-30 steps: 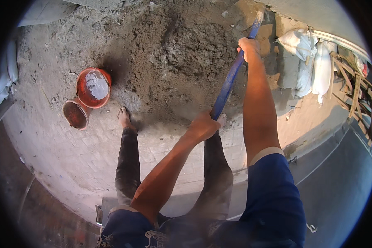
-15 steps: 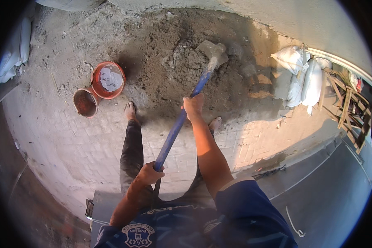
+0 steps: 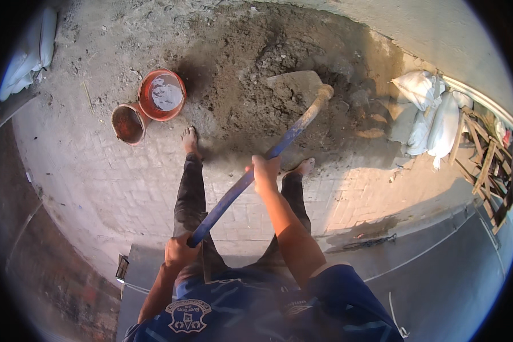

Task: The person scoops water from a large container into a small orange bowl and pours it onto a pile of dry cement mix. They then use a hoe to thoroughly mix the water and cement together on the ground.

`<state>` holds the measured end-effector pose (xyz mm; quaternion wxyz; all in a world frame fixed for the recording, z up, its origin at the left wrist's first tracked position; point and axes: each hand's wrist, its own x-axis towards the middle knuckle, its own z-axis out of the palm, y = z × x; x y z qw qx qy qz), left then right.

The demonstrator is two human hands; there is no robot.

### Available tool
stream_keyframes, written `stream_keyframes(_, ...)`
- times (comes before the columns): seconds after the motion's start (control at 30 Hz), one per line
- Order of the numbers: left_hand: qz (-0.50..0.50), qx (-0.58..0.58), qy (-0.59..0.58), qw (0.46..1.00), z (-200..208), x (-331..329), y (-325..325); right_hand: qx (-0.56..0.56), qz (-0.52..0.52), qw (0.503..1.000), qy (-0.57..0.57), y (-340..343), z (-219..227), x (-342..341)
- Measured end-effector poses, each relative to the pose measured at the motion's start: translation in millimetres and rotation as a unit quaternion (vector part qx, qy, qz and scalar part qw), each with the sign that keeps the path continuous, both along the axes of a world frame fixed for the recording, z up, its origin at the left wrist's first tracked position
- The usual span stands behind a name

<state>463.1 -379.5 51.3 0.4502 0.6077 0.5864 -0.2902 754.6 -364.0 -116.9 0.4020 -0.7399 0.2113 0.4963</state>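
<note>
A hoe (image 3: 233, 194) with a long blue handle slants from lower left to upper right in front of me. Wrapped round the lower end of its handle is my left hand (image 3: 180, 252), close to my left thigh. My right hand (image 3: 265, 172) grips it further up, around the middle of the shaft. The broad metal blade (image 3: 297, 83), coated in grey, lies over the heap of wet mortar (image 3: 222, 94) beyond my feet. Whether the blade's edge is sunk in the mix I cannot tell.
Left of the heap stand a red bucket (image 3: 180, 107) with whitish liquid and a second bucket (image 3: 129, 126) against it. White sacks (image 3: 442, 128) and wood scraps (image 3: 484, 165) lie at right, beside a wall (image 3: 433, 40). My bare feet (image 3: 189, 141) are at the heap's near edge.
My left hand has moved down and left, and my right hand slightly down. The hoe's head has swung to the right and turned, its blade now showing broad side. My view has shifted a little.
</note>
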Motion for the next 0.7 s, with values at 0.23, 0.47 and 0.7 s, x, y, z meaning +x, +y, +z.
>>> stream_keyframes(0.23, 0.02, 0.008, -0.055, 0.998, -114, 89, 5, -0.03, 0.095, 0.993, -0.062, 49, -77, 97)
stream_keyframes(0.47, 0.095, 0.006, -0.165, 0.982, -156, 157, -20, -0.054, 0.164, 0.955, -0.239, 69, -11, 166)
stream_keyframes(0.7, 0.211, -0.153, -0.068, 0.963, -116, 136, -96, -0.12, 0.318, 0.934, -0.108, 23, -119, 99)
